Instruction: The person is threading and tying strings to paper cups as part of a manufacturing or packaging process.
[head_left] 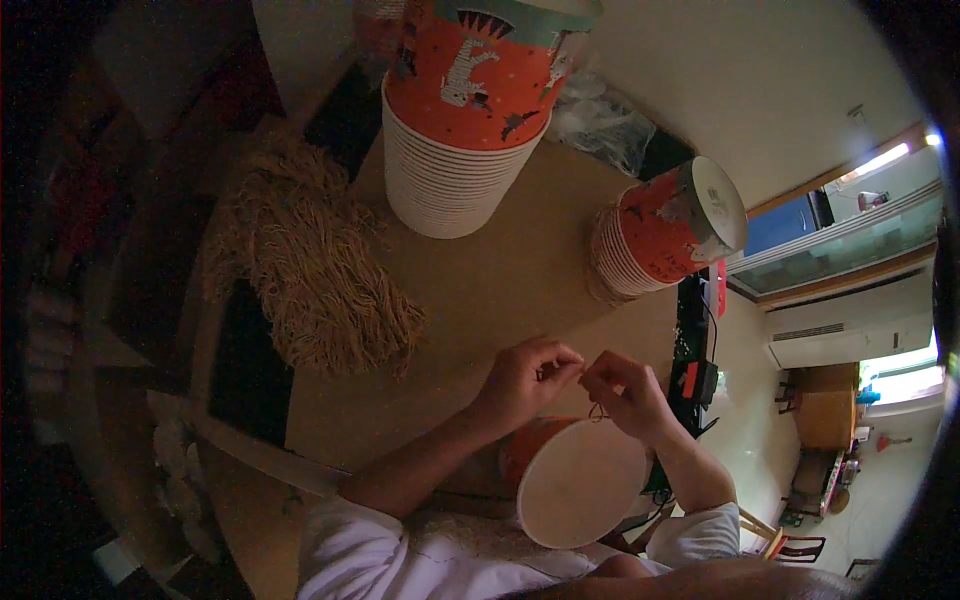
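Both my hands meet over a paper bucket (582, 485) near my lap, its orange side partly hidden and its round white end toward me. I cannot tell whether that end is the mouth or the base. A thin dark cord (598, 412) loops by the bucket's upper edge, under my right hand. My right hand (632, 398) is closed in a pinch on the cord. My left hand (528, 385) pinches too, its fingertips almost touching the right ones; what lies between them is too small to make out.
A pile of brown twine pieces (320, 270) lies on the brown board (500, 290) at left. Nested orange paper buckets (470, 85) stand tall at the back; a shorter stack (660, 225) stands right. Clear plastic bags (600, 125) lie behind. A black-and-red device (703, 382) sits at the right edge.
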